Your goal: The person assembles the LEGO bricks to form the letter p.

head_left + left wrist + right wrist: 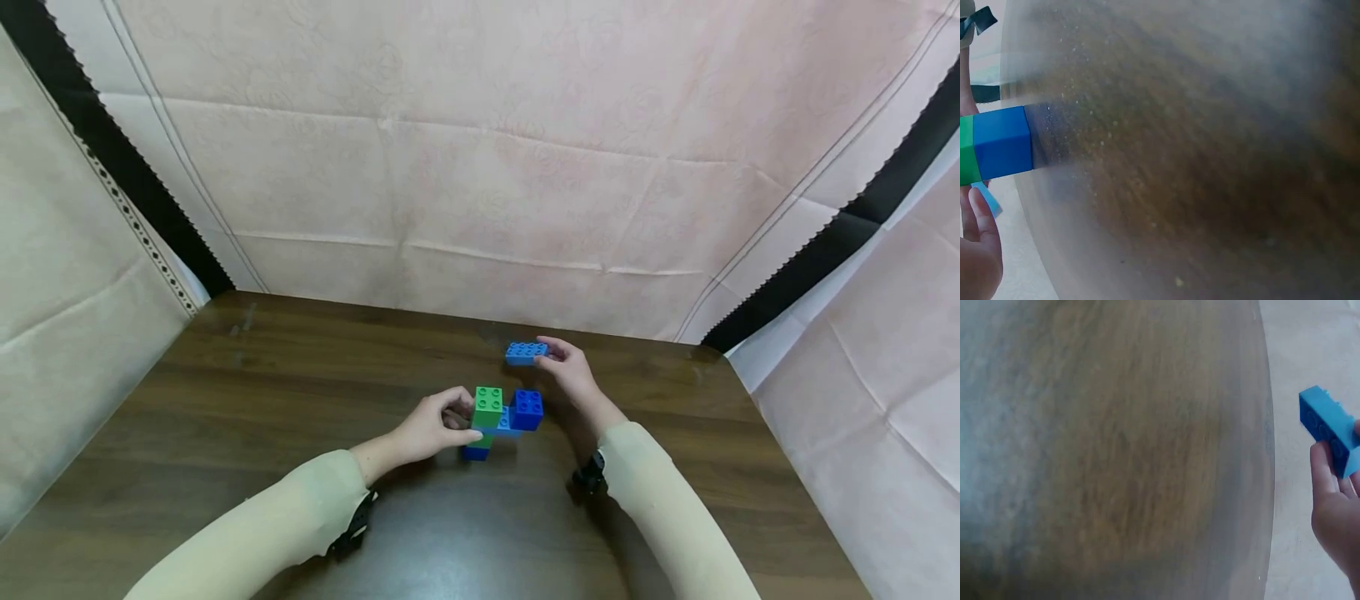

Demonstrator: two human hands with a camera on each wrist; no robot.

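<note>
A small structure of toy building bricks stands on the table in the head view. It has a green brick (pixel 488 406) on top, a lighter blue brick (pixel 505 421) beneath and a dark blue brick (pixel 527 409) on the right. Lower down are another green piece and a dark blue brick (pixel 1002 141) at the bottom. From the left side, my left hand (pixel 433 427) pinches the structure between thumb and fingers. Behind the structure, my right hand (pixel 572 375) grips a long light blue brick (pixel 1327 428) by one end, studs up, apart from the rest.
The brown wooden table (pixel 300 375) extends around both hands. Pale cloth (pixel 480 183) hangs behind its far edge, and more cloth stands at the left and right. Black straps sit on both wrists.
</note>
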